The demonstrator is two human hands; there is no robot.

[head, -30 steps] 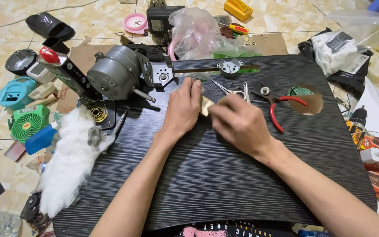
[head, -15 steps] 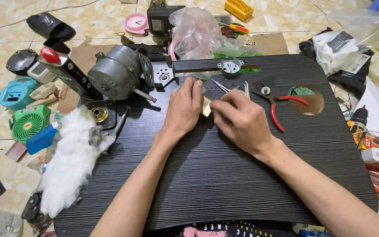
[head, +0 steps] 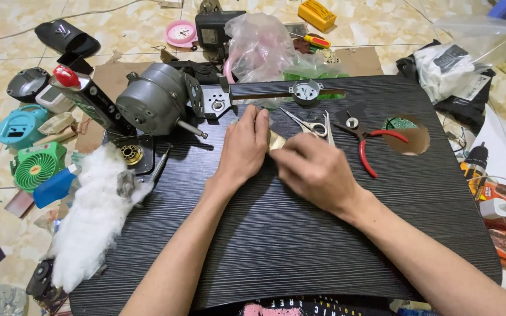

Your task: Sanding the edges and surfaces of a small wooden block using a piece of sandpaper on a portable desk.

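We see both hands meeting at the middle of the black lap table (head: 300,246). Left hand (head: 246,145) lies flat, fingers straight and together, pressing down beside a small brass-coloured piece (head: 276,140). Right hand (head: 314,169) is curled, fingertips pinched on that same piece; it is mostly hidden, so we cannot tell its shape. Just beyond the hands lie small scissors (head: 307,124) and red-handled pliers (head: 365,140). A grey fan motor (head: 153,106) sits at the table's far left edge, white stuffing (head: 92,216) on the near left side.
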